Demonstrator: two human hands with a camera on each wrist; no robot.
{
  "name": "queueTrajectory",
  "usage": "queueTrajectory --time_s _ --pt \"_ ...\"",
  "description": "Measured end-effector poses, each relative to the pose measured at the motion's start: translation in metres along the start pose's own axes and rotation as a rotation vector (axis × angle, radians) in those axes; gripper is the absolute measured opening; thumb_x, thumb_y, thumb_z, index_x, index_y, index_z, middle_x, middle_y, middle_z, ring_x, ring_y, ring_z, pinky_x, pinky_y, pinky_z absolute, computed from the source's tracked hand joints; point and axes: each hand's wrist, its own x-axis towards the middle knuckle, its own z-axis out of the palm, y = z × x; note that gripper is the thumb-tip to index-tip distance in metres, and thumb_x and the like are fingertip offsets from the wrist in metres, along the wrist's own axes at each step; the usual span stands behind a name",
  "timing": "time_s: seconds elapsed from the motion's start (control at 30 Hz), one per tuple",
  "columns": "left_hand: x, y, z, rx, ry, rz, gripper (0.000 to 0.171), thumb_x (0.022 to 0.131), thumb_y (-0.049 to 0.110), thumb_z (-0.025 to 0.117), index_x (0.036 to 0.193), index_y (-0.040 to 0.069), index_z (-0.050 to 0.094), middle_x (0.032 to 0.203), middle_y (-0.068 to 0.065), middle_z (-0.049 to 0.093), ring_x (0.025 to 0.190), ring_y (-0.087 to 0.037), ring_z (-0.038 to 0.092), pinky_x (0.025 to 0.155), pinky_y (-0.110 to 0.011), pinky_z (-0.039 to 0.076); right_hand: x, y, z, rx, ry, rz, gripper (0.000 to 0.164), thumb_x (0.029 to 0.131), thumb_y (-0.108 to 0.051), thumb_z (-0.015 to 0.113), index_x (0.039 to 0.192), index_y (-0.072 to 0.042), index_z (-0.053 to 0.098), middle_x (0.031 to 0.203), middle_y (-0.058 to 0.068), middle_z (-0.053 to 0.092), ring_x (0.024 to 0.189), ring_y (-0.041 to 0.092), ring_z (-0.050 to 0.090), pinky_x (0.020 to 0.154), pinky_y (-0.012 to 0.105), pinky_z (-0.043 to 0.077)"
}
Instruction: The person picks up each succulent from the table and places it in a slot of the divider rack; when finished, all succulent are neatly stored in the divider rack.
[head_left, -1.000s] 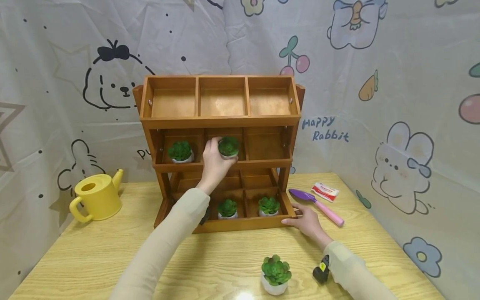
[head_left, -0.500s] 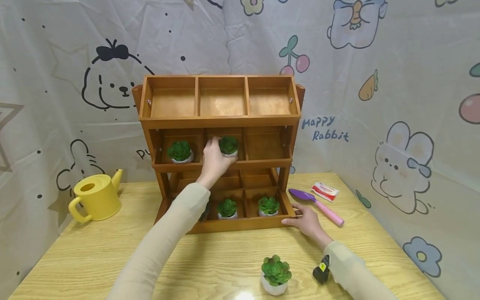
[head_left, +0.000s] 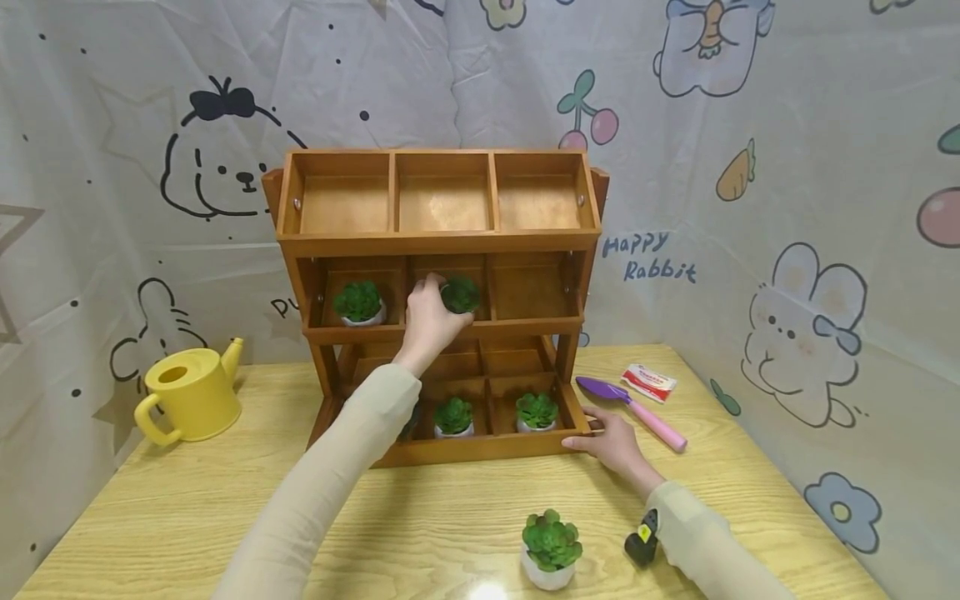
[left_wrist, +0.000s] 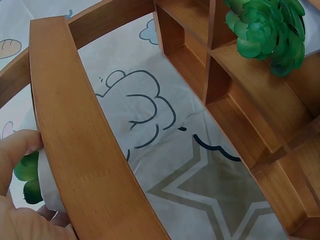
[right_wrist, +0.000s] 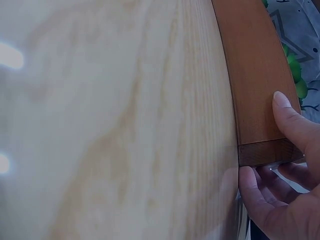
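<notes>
My left hand (head_left: 433, 321) grips a small potted succulent (head_left: 461, 295) in the middle compartment of the wooden shelf's (head_left: 442, 244) middle tier. In the left wrist view its white pot (left_wrist: 50, 182) sits behind the tier's front board (left_wrist: 85, 135), with thumb and fingers around it. At the lower right corner of the shelf, my right hand (head_left: 613, 442) holds the bottom tray's end, thumb on the front board (right_wrist: 260, 70) and fingers at the end face. Another potted succulent (head_left: 360, 303) stands in the left compartment of the middle tier.
Two succulents, one central (head_left: 453, 417) and one right (head_left: 536, 412), stand in the bottom tray. A further potted succulent (head_left: 551, 550) is on the table near the front. A yellow watering can (head_left: 191, 393) stands left; a purple-and-pink trowel (head_left: 637, 412) and a red-and-white packet (head_left: 649, 382) lie right.
The succulent in my left hand has shifted slightly, settling deeper into the middle compartment and a little to the right. My right hand stays at the shelf corner.
</notes>
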Motion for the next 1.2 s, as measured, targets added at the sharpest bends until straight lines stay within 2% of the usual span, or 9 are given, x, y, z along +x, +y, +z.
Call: queueTrajectory --time_s 0.17,0.43,0.7,1.2 --pt "-0.0004 0.0002 -0.0005 -0.004 0.001 -0.003 0.059 0.075 0.019 0.08 0.122 0.001 0.05 0.119 -0.02 0.053 0.107 -0.036 0.057 0.089 -0.046 0.051 0.0002 -0.0011 -0.0004 -0.002 0.002 0.002 0.074 0.073 -0.032 0.083 0.133 -0.001 0.053 0.119 0.024 0.064 0.106 0.036 0.062 0.085 0.045 0.052" --pt "-0.0014 0.0008 -0.0003 -0.015 -0.014 -0.071 0.062 0.078 0.022 0.078 0.127 0.002 0.048 0.131 -0.025 0.037 0.111 -0.04 0.053 0.093 -0.047 0.049 0.0003 -0.0011 -0.0006 -0.008 0.004 0.005 0.073 0.073 -0.032 0.083 0.132 -0.002 0.055 0.118 0.023 0.064 0.105 0.034 0.063 0.083 0.043 0.053" --pt "-0.0019 -0.0006 0.0005 0.04 -0.057 -0.073 0.066 0.082 0.027 0.074 0.133 -0.002 0.042 0.133 -0.027 0.039 0.114 -0.042 0.053 0.094 -0.048 0.048 -0.0005 -0.0013 -0.0009 -0.003 -0.002 0.009 0.073 0.073 -0.032 0.083 0.133 -0.001 0.054 0.117 0.024 0.064 0.105 0.035 0.063 0.079 0.039 0.054" --pt "-0.0024 -0.002 0.003 0.059 -0.045 -0.061 0.069 0.083 0.027 0.073 0.134 -0.006 0.039 0.13 -0.028 0.04 0.112 -0.041 0.053 0.094 -0.047 0.049 -0.0019 -0.0025 -0.0008 0.005 -0.004 0.024 0.075 0.073 -0.032 0.083 0.134 0.0 0.053 0.115 0.025 0.065 0.104 0.034 0.063 0.077 0.039 0.054"
